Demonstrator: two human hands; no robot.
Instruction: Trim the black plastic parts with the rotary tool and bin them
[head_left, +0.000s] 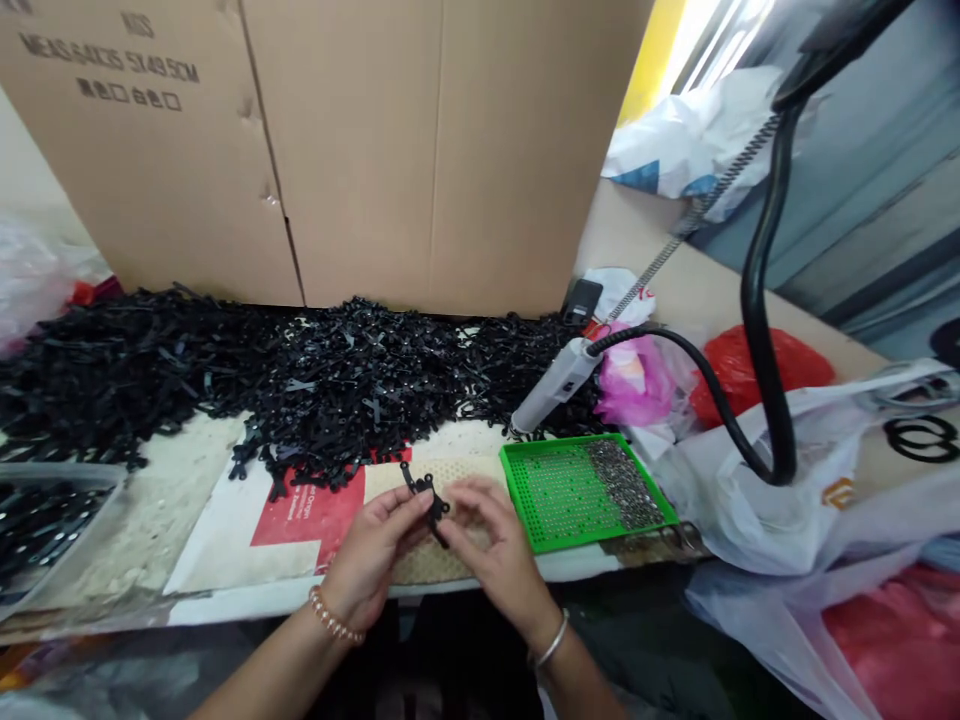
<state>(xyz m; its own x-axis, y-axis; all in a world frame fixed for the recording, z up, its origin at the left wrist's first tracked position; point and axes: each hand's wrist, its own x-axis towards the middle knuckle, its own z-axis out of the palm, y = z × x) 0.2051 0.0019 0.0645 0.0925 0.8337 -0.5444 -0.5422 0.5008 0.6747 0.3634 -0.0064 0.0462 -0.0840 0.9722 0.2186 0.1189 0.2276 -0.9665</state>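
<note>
Clock directions taken from the hands, 12 at top of view. Left hand (379, 545): grip closed around a small black part (435, 503), thumb on top, one arm of it sticking out toward 11 o'clock. Part sits centre, between both hands, above a beige dotted pad (439, 568) on the worktop (139, 520). Right hand (495, 545): just beside the part at its 4 o'clock, fingers loosely curled; can't tell if the grip touches it or is released. Beaded bracelet (336, 617) on left wrist, bangle (553, 640) on right.

At 3 o'clock, green tray (517, 500) with a grid of holes, small metal bits (626, 490) heaped toward its far-right side. At 2, pale power driver (551, 385) slants down near the tray, black cable (679, 345) off its top; pink bag (637, 380) beyond. At 11, big pile of black pieces (360, 370). At 9, red-and-white sheet (292, 515), farther out a clear tub (112, 490) of black pieces. At 12, tall cardboard (360, 150) behind the pile
</note>
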